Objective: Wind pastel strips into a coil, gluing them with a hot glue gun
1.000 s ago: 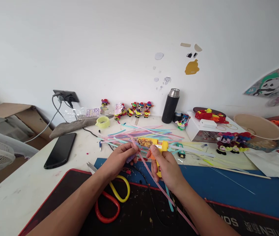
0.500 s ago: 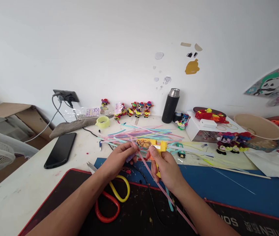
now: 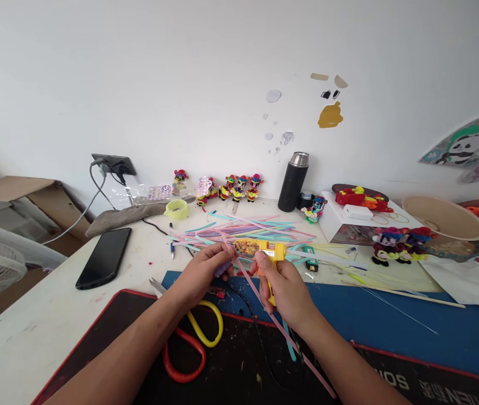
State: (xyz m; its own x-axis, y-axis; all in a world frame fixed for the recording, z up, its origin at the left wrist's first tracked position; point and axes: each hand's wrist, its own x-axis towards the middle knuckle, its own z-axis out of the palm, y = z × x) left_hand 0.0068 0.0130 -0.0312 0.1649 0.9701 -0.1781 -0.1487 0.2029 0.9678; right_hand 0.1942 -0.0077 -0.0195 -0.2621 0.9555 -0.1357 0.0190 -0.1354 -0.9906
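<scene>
Head view: both forearms reach forward and angle inward, hands nearly meeting over the mats.
Left hand (image 3: 206, 271), thumb and forefinger pinched together, grips a pink strip (image 3: 284, 326) that slants down toward the right forearm; a purple piece (image 3: 223, 270) shows beneath its fingers. Right hand (image 3: 285, 288) is curled around the handle of a yellow glue gun (image 3: 265, 246), thumb on top, the speckled nozzle end pointing left, close to the left fingertips.
</scene>
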